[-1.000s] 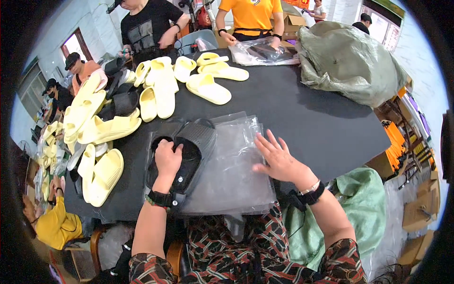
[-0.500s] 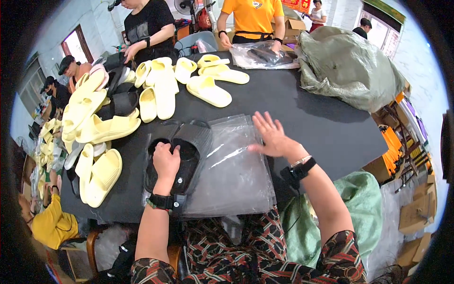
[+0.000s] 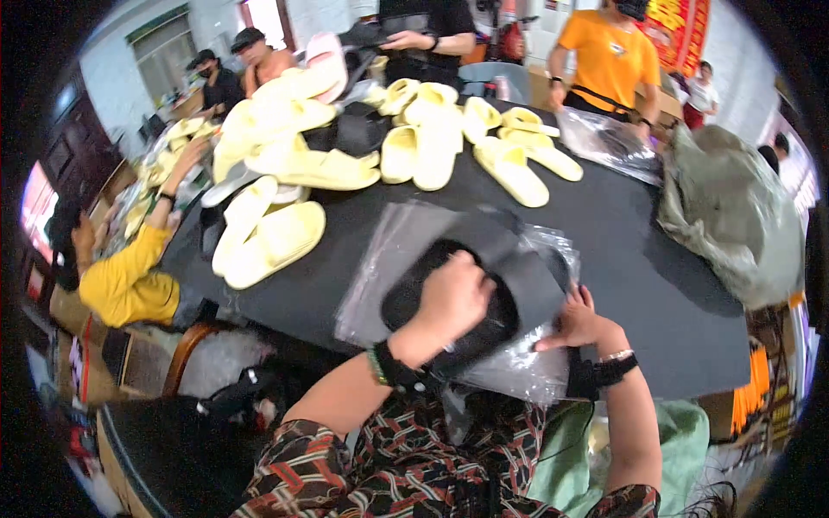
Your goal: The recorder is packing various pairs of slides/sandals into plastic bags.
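My left hand (image 3: 451,298) is closed on a pair of black slippers (image 3: 531,281), its fingers inside the foot opening. The slippers lie side by side, slightly blurred, over a stack of clear plastic bags (image 3: 367,285). Bag film shows on both sides of them. My right hand (image 3: 587,321) is at the right edge of the bags, touching the film beside the slippers. Its thumb stands apart from the fingers, and nothing plainly sits between them. Wristbands are on both my wrists.
Pale yellow slippers (image 3: 269,246) are heaped on the dark table (image 3: 639,259) at the left and back. A grey-green sack (image 3: 730,216) stands at the right. Across the table, a person in orange (image 3: 615,56) handles a bagged item. A green sack (image 3: 648,449) hangs below the table edge.
The view has swung left, so the table appears farther right. My left hand has shifted the black slippers right onto the bags. My right hand has come down from above the bags to their edge.
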Demonstrator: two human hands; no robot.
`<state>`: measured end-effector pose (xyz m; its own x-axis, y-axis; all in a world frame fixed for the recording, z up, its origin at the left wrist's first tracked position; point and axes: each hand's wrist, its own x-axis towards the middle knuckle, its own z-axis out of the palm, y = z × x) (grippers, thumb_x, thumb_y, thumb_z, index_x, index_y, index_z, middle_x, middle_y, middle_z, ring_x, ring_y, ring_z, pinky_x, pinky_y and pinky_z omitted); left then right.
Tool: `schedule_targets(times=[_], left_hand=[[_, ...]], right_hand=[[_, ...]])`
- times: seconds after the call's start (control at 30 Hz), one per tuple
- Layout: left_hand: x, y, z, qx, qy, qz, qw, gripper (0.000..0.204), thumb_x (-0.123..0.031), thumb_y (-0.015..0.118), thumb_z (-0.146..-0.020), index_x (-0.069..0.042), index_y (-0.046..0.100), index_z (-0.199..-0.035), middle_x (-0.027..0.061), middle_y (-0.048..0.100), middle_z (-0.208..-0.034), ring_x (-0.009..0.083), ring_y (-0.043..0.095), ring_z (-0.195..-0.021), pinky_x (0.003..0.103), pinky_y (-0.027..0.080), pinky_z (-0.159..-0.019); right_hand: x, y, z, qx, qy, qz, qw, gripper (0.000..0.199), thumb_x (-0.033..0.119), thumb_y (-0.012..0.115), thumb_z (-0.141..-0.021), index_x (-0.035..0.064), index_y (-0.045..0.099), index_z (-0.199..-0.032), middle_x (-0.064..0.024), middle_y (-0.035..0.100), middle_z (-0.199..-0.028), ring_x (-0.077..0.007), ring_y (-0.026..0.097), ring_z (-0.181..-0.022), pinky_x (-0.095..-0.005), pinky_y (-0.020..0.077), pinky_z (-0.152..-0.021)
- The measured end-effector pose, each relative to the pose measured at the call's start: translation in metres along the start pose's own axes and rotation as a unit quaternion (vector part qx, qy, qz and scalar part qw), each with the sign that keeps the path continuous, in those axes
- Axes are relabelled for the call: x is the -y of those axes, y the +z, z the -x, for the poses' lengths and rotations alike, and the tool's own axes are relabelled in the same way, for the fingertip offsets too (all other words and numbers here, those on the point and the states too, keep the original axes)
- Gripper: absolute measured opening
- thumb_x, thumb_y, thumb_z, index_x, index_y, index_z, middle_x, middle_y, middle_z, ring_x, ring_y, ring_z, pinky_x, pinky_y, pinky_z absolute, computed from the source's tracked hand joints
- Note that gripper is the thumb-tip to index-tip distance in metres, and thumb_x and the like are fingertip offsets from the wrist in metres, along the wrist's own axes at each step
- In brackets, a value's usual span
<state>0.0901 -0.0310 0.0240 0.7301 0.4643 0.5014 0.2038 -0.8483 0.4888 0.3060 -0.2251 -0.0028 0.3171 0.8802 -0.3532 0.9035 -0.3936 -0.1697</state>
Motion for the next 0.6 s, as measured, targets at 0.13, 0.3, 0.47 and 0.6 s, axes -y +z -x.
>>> schedule_targets(times=[0.13,0.3,0.47,0.6], left_hand=[[0.014,0.014,0.031,0.059,-0.034,0.001,0.998,0.024,-0.021,0.070,-0.083,0.001,0.065,-0.076,0.0185,0.060,-0.092,0.0393,0.066,-0.077,0.048,0.055,-0.070],[0.080,-0.015,0.021,-0.004,-0.075,-0.084,0.994,0.026,-0.023,0.071,-0.081,0.002,0.068,-0.076,0.0195,0.062,-0.090,0.0402,0.066,-0.080,0.049,0.055,-0.073],[0.132,-0.086,0.016,-0.035,-0.090,-0.159,0.983,0.026,-0.023,0.074,-0.077,0.001,0.067,-0.069,0.0208,0.061,-0.083,0.0410,0.064,-0.083,0.051,0.052,-0.074],[0.153,-0.180,-0.018,-0.171,-0.069,-0.213,0.960,0.021,-0.018,0.073,-0.074,0.001,0.067,-0.070,0.0217,0.061,-0.084,0.0420,0.061,-0.080,0.052,0.050,-0.073]], right_hand=[[0.002,0.002,-0.004,-0.045,-0.037,-0.032,0.998,0.154,0.079,0.080,-0.047,0.0032,0.007,-0.159,-0.0194,0.004,-0.166,-0.0361,-0.005,-0.153,-0.0532,0.0018,-0.122],[0.012,-0.002,-0.004,-0.030,-0.023,-0.006,0.999,0.153,0.078,0.080,-0.050,0.0004,0.004,-0.158,-0.0198,0.002,-0.166,-0.0363,-0.006,-0.153,-0.0503,0.0023,-0.122],[0.008,-0.002,-0.001,-0.030,-0.030,-0.030,0.999,0.158,0.087,0.073,-0.047,-0.0030,0.005,-0.157,-0.0226,0.004,-0.165,-0.0394,-0.004,-0.153,-0.0554,0.0010,-0.120],[0.003,0.002,0.001,-0.018,-0.013,-0.017,1.000,0.157,0.085,0.075,-0.048,-0.0023,0.003,-0.157,-0.0213,0.002,-0.166,-0.0383,-0.005,-0.153,-0.0543,0.0009,-0.121]])
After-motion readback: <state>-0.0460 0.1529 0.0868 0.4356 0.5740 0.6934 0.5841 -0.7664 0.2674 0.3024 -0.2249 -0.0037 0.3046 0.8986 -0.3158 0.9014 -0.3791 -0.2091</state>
